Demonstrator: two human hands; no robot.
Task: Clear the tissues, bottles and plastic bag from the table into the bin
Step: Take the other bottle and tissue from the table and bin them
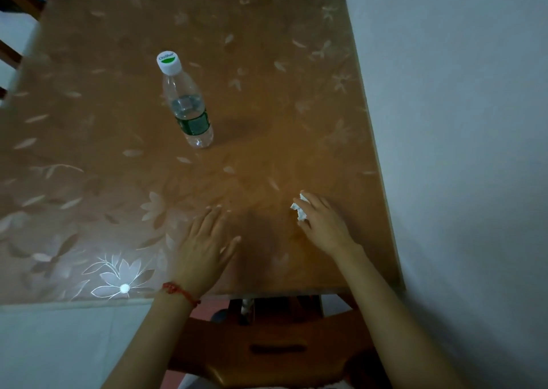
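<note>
Right hand (pixel 321 222) is already pinching a crumpled tissue (pixel 300 209) near the table (pixel 89 139) edge. Left hand (pixel 204 240) is lying flat, holding nothing, nearer the upright bottle (pixel 186 104) standing ahead-left.

Both bare forearms reached forward side by side. The left hand (pixel 204 240) lay flat, palm down, fingers straight and thumb spread, a red cord (pixel 181 292) round its wrist. The right hand (pixel 321 221) curled its fingers round a tissue (pixel 300 209).

Bottle cap (pixel 169 61): green logo w/ text, too blurred to read.
</note>
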